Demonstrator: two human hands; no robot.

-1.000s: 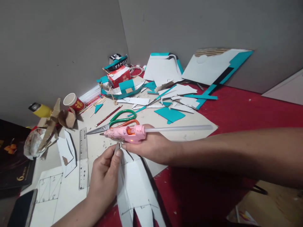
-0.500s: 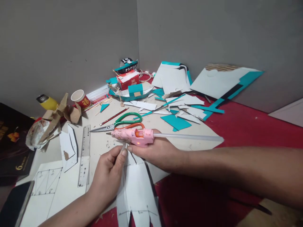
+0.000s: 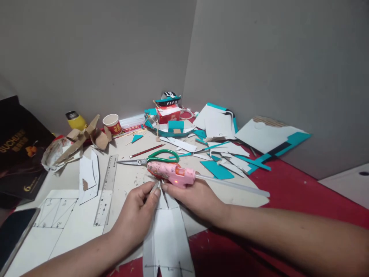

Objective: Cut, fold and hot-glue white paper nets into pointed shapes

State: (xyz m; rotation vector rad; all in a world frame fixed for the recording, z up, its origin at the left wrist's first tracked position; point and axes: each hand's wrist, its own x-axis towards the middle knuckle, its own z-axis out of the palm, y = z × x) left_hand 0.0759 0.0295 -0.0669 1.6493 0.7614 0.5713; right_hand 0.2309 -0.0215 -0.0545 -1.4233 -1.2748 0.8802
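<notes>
My left hand (image 3: 141, 209) is closed, pinching the narrow top end of a folded white cardboard piece (image 3: 171, 238) between thumb and fingers. The piece has cut flaps at its top and pencil lines near the bottom. My right hand (image 3: 198, 198) grips a pink hot glue gun (image 3: 173, 174), and its thumb side touches the cardboard flaps close to my left fingertips. A small orange light glows on the gun, and a long clear glue stick (image 3: 230, 182) sticks out of its rear. Just beyond the gun lie green-handled scissors (image 3: 163, 156), partly covered by it.
A clear ruler (image 3: 106, 192) and cut white card (image 3: 88, 177) lie left. Behind stand a paper cup (image 3: 112, 123), a yellow bottle (image 3: 76, 121) and a teal cardboard boat (image 3: 173, 129). White and teal scraps (image 3: 217, 169) lie right. A phone (image 3: 17, 234) rests at front left.
The camera view has tilted upward and turned left, so the table things sit lower and further right. The glue gun now tilts slightly, its rear lower. Both hands keep their holds.
</notes>
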